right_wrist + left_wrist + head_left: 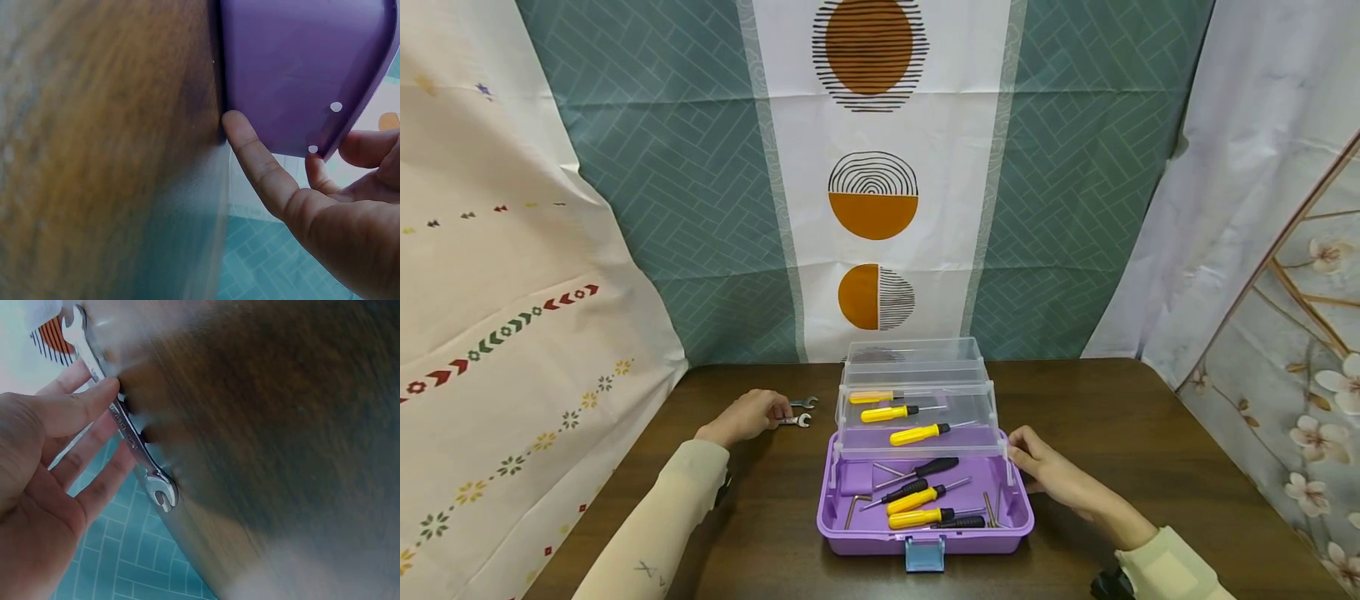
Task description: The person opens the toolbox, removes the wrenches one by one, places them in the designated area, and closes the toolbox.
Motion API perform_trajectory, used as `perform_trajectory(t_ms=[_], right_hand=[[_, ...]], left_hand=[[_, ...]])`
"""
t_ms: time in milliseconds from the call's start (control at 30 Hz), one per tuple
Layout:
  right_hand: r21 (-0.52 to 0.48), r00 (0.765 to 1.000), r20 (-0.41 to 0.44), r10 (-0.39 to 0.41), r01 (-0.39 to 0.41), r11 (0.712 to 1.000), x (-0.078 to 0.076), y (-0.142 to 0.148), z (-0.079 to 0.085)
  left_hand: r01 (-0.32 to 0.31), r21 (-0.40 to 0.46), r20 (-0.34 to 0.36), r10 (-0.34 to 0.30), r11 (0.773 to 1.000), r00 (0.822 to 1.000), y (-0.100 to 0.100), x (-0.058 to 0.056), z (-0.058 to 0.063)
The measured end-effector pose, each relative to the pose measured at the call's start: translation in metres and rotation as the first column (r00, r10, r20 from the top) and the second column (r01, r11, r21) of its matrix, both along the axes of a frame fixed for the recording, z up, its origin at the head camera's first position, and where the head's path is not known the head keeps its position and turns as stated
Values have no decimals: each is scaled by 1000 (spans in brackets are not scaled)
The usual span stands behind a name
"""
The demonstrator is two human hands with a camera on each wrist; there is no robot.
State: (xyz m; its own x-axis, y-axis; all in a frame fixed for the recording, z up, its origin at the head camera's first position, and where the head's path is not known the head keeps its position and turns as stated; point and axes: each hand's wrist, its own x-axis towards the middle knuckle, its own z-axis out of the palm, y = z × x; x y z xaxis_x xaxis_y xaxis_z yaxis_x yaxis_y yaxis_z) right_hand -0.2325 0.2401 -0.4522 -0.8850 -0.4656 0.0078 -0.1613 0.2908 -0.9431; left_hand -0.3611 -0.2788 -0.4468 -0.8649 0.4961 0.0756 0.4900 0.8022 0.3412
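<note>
My left hand (751, 417) pinches a double open-ended wrench (128, 428) between thumb and fingers, low over the left of the table. Just beyond it lies a second wrench (805, 402), partly hidden by the hand. On the right, my right hand (1048, 468) holds the side of a purple toolbox (857, 546), the thumb at its rim. In the right wrist view one finger (259, 159) stretches along the toolbox's outer wall near the table. Yellow-handled screwdrivers (913, 498), black-handled screwdrivers (938, 465) and hex keys (852, 510) lie inside.
The toolbox's clear lid (913, 350) stands raised at the back. Below it a clear tray (857, 429) carries three yellow screwdrivers (887, 413). A blue latch (924, 554) hangs at the front. Curtains (700, 208) rise behind the brown table (1097, 400).
</note>
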Motion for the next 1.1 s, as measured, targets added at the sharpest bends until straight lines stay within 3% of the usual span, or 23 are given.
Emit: perform_trajectory(t_ms=[567, 1100], right_hand=[[1, 1000, 0, 4, -4, 1000, 1, -1, 2], [8, 1000, -8, 3, -3, 1000, 1, -1, 2]], left_hand=[[-20, -13, -17, 20, 1000, 1000, 4, 5, 0], [-33, 4, -18, 34, 999, 999, 6, 1, -2]])
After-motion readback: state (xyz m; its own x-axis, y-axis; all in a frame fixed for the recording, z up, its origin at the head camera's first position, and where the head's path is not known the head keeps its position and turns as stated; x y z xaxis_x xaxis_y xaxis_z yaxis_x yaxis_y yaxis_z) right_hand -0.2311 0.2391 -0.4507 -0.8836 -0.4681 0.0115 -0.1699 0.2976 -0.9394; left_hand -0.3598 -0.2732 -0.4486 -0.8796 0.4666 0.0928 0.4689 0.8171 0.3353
